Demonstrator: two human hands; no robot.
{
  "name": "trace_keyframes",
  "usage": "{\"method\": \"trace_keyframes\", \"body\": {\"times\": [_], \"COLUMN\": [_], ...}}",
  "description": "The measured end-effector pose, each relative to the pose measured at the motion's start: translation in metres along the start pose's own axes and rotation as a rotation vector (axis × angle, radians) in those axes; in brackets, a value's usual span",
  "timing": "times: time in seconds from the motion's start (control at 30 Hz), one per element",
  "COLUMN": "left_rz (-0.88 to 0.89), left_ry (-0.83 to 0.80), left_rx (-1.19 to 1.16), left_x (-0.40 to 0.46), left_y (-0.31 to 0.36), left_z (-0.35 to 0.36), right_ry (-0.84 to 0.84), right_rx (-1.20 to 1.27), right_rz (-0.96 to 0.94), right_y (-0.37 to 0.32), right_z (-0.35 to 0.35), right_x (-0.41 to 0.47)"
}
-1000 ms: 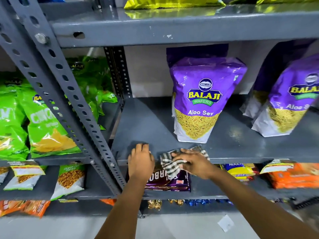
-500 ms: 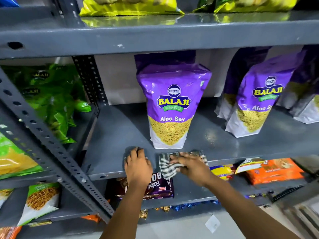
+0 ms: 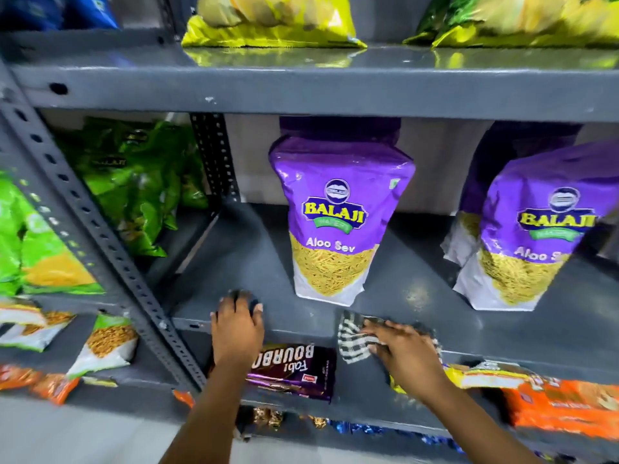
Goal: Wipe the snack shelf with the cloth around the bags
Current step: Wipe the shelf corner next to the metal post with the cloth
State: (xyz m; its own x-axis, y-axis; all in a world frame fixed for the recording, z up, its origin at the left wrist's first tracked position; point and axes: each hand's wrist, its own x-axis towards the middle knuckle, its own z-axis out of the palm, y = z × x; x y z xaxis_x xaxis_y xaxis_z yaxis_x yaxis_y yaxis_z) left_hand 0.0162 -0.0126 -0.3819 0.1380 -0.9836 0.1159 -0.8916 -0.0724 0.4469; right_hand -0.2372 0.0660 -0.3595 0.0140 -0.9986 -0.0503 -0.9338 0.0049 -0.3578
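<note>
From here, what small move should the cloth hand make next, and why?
Probably slide the right hand and checked cloth inward from the shelf lip, between the two Aloo Sev bags, where dusty specks show.

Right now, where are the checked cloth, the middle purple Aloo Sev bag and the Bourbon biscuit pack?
checked cloth [image 3: 353,343]: head view, on its left fold.
middle purple Aloo Sev bag [image 3: 335,216]: head view, on its logo.
Bourbon biscuit pack [image 3: 298,373]: head view, on its brown front.
</note>
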Motion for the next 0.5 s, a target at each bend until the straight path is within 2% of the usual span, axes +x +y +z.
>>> {"method": "trace_keyframes", "body": {"times": [0.17, 0.37, 0.5], "left_rz": [-0.132, 0.002, 0.061], "left_ry": [-0.102, -0.299, -0.268], "left_rx": [0.149, 0.25, 0.276], "left_x": [0.014, 0.047, 0.046], "left_y": [-0.053, -0.061, -0.071], "left_z": [-0.031, -0.037, -0.027], "right_ry": [-0.073, -0.134, -0.071], "right_rx": [-0.031, 0.113, 0.19], "right_rz": [0.034, -0.034, 0.019], "right_y": [-0.055, -0.157, -0.207], "right_z": [-0.016, -0.012, -0.005], "right_x": [-0.002, 0.013, 0.064]}}
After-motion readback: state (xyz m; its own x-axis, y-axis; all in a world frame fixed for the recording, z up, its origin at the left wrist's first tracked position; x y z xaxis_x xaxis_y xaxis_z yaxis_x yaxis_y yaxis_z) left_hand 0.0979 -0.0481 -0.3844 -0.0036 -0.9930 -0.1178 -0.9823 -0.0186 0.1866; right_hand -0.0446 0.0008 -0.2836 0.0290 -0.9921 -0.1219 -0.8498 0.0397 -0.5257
